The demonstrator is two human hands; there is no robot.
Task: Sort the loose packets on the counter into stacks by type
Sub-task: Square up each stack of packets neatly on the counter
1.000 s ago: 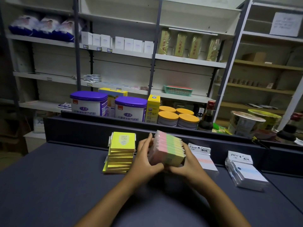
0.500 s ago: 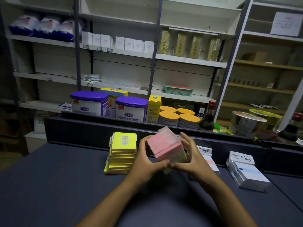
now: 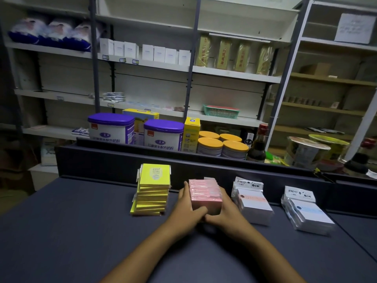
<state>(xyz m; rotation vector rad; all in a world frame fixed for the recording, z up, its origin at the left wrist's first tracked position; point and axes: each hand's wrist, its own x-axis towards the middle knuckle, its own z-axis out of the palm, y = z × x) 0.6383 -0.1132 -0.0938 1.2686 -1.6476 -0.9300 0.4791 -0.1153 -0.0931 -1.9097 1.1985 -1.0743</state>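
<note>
Pink packets [image 3: 205,196], one block, sitting centre frame on the counter [image 3: 61,231] between yellow stack [image 3: 152,190] and white stack [image 3: 253,203]. Left hand [image 3: 188,207] and right hand [image 3: 221,209] are clasping its sides. Step: squaring and setting down. Next move is likely calling for release.

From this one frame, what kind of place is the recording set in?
Most likely a small shop, seen from behind its counter. Wall shelves carry price tags and rows of white boxes; purple-lidded milk powder tins stand on display, and both hands hold pink packets between sorted stacks.
</note>
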